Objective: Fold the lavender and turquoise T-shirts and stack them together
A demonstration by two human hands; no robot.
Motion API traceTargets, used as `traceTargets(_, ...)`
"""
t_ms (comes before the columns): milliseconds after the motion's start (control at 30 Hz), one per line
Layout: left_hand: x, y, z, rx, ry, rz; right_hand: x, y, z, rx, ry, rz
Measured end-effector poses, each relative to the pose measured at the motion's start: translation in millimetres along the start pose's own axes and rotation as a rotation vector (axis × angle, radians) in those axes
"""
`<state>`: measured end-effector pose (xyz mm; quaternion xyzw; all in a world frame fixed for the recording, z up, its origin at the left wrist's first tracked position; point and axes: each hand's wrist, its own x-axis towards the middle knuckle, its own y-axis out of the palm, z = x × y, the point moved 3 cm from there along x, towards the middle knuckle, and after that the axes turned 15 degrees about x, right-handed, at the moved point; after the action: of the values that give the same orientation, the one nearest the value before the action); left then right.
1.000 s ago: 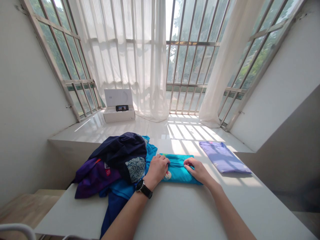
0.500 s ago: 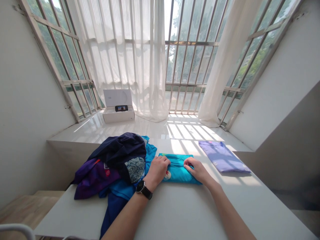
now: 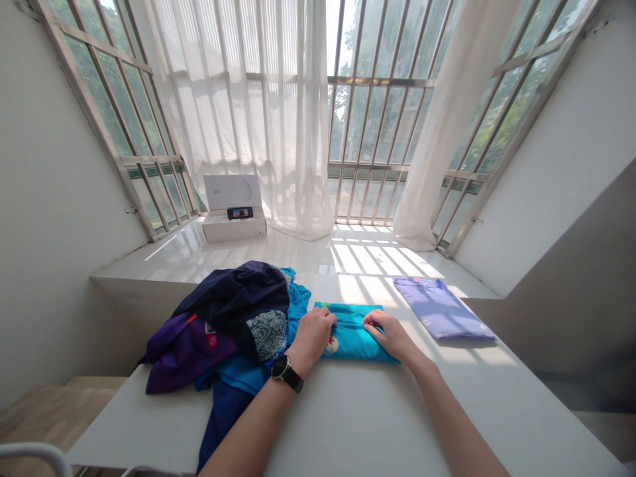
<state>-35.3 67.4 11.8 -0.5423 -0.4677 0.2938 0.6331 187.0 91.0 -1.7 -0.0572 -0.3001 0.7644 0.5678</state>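
Observation:
A folded turquoise garment (image 3: 354, 334) lies flat on the white table, with a crease running across it and a pale print near its left end. My left hand (image 3: 314, 334), with a black watch on the wrist, has its fingers curled on the garment's left part. At the right part, my right hand (image 3: 387, 333) pinches the cloth between thumb and fingers. Left of my left hand is a loose heap of clothes (image 3: 233, 298), dark navy, purple and blue. A folded lavender garment (image 3: 444, 309) lies to the right.
Behind the table, a white open box (image 3: 235, 229) with a small dark device (image 3: 240, 212) stands on the window ledge (image 3: 298, 255). Sheer curtains (image 3: 248, 119) hang before the barred window. A pale curved bar (image 3: 37, 452) shows at the lower left.
The whole view has shifted very slightly. Both hands remain on the turquoise garment in nearly the same pose.

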Motion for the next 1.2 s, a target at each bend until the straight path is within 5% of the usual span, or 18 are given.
traceTargets(167,0.5,-6.4,-5.6,0.059,0.039,0.001,0.1,-0.5,0.4,0.009,0.001,0.009)
traceTargets(367,-13.5,-14.8,-39.6,-0.082,0.226,-0.155,-0.3,-0.8,0.3,0.020,0.010,-0.003)
traceTargets(700,-21.4,5.7,-52.6,-0.088,0.374,0.035,-5.5,-8.6,16.0,0.021,0.081,0.064)
traceTargets(1000,-19.9,-6.6,-53.2,-0.008,0.354,0.008,-6.6,-26.8,13.2,-0.028,0.087,-0.393)
traceTargets(1200,-10.1,-6.2,-41.6,-0.250,0.243,0.055,-5.0,-29.3,4.7,0.133,0.162,-0.497)
